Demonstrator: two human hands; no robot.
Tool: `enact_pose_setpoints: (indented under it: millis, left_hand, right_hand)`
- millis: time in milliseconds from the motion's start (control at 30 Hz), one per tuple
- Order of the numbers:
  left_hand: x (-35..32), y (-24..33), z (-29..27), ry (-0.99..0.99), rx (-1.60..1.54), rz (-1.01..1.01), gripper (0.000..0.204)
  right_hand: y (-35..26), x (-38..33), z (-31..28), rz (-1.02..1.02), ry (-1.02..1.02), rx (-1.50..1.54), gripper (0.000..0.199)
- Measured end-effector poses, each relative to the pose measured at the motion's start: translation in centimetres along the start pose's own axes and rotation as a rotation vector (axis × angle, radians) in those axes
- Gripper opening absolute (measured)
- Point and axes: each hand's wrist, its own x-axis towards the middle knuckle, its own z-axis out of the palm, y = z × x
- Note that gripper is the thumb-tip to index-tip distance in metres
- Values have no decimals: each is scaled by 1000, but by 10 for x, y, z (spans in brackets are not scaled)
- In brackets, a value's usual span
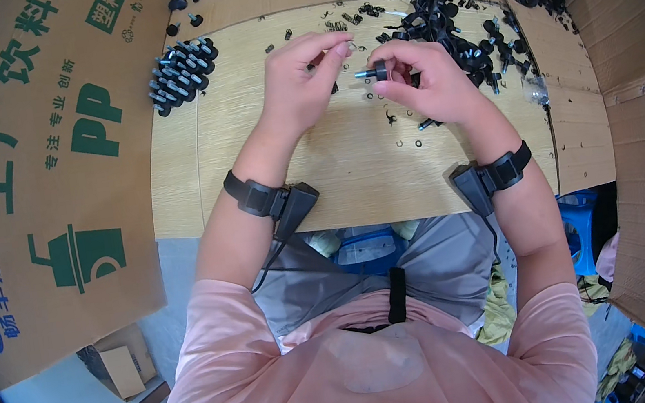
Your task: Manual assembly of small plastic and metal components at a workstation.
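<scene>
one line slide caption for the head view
Right hand holds a black knob bolt; left hand pinches a small ring above a wooden board.

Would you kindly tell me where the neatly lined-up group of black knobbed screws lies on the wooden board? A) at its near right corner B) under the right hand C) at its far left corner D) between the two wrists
C: the lined-up group of black knobbed screws lies at the far left corner of the wooden board, away from both hands.

Pale matt wood-grain board (351, 173) — brown cardboard walls (44, 158), black plastic knob (380, 71) with shiny metal stud.
</scene>
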Motion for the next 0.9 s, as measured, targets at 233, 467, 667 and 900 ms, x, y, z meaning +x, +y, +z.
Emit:
enact_pose_setpoints:
  millis: [233, 467, 667, 900]
  left_hand:
    - [-2, -5, 0, -163, 34, -36, 16]
    - [-3, -8, 6, -166, -412, -346, 17]
    - [-6, -3, 7, -187, -346, -351, 17]
    - [-5, -5, 5, -196, -421, -371, 17]
  right_hand:
    - [1, 3, 2, -28, 189, -109, 31]
    - [4, 2, 3, 3, 199, -39, 32]
    - [3, 2, 4, 70, 148, -12, 32]
    - [1, 3, 5, 108, 121, -60, 31]
